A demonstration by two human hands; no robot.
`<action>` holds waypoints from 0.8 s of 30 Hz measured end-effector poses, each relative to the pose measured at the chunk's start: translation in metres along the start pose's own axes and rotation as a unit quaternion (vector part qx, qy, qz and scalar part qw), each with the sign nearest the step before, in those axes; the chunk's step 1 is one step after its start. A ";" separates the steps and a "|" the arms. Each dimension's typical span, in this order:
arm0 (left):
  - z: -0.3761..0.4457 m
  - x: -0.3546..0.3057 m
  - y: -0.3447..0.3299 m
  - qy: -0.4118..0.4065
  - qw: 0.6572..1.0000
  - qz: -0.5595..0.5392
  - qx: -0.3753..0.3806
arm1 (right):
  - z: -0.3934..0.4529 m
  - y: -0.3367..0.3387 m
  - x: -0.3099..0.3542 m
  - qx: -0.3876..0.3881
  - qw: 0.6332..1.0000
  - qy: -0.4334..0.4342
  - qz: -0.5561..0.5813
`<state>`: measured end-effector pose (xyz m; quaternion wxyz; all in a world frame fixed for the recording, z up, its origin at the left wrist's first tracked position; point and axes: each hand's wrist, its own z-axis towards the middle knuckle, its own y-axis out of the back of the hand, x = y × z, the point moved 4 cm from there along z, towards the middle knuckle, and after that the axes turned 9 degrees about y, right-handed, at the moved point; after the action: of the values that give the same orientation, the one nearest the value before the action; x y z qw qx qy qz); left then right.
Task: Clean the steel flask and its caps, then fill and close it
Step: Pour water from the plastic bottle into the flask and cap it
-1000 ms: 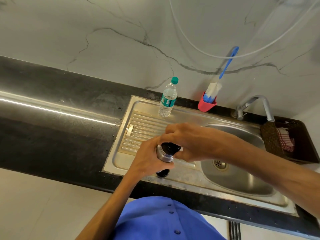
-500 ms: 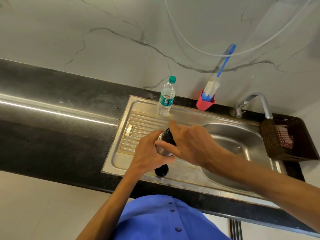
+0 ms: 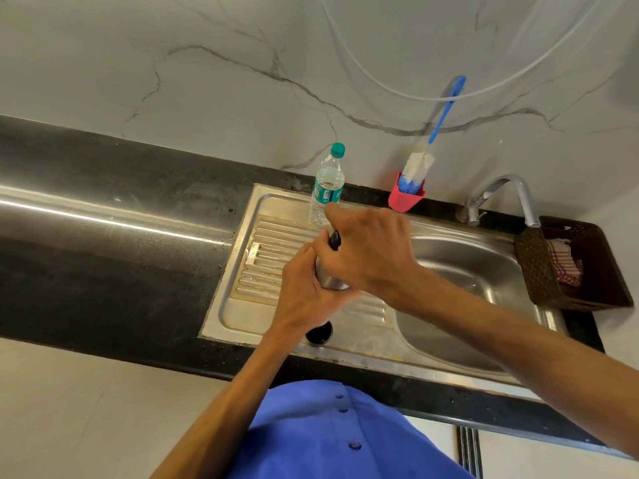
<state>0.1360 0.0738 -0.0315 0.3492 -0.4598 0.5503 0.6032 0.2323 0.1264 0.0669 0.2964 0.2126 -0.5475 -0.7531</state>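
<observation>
Right hand (image 3: 373,250) has rolled further over the black cap (image 3: 334,240), fingers grasping it; looks like unscrewing. Left hand (image 3: 304,299) grips the steel flask (image 3: 328,280), mid-frame above the sink's drainboard (image 3: 262,271)

A pale marble-look wall (image 3: 207,63) with grey veins fills the upper half of the frame. Below it a glossy black countertop (image 3: 103,257) runs from the left edge toward the lower right, streaked by a bright band of reflected light. Light tiled floor (image 3: 69,409) shows at lower left.
</observation>
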 end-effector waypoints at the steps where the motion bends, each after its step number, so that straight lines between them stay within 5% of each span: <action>1: 0.001 0.000 0.001 0.002 1.000 -0.003 -0.009 | 0.002 -0.001 -0.001 0.014 1.000 -0.011 -0.023; 6: 0.005 0.002 0.031 -0.002 0.999 -0.005 0.047 | -0.001 0.013 0.000 0.083 0.960 0.243 0.112; 9: 0.002 -0.009 0.037 -0.051 0.994 0.034 0.094 | -0.003 0.008 -0.006 0.100 0.942 0.293 0.133; 13: -0.005 0.003 0.028 -0.003 0.999 0.045 -0.001 | 0.001 -0.016 0.003 0.017 0.986 0.123 0.114; 17: -0.010 0.013 0.024 0.060 0.998 0.000 -0.034 | 0.012 -0.025 0.009 0.086 0.993 -0.044 0.071; 20: -0.006 0.016 0.037 0.054 0.998 0.002 0.040 | 0.014 -0.009 0.023 0.036 0.985 0.115 0.122; 24: -0.005 -0.001 0.041 -0.012 0.991 0.031 0.127 | 0.012 -0.005 0.024 -0.014 0.915 0.376 0.143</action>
<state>0.0991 0.0624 -0.0162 0.3924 -0.3871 0.6323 0.5444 0.2064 0.1195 0.0662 0.5880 0.3956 -0.4091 -0.5749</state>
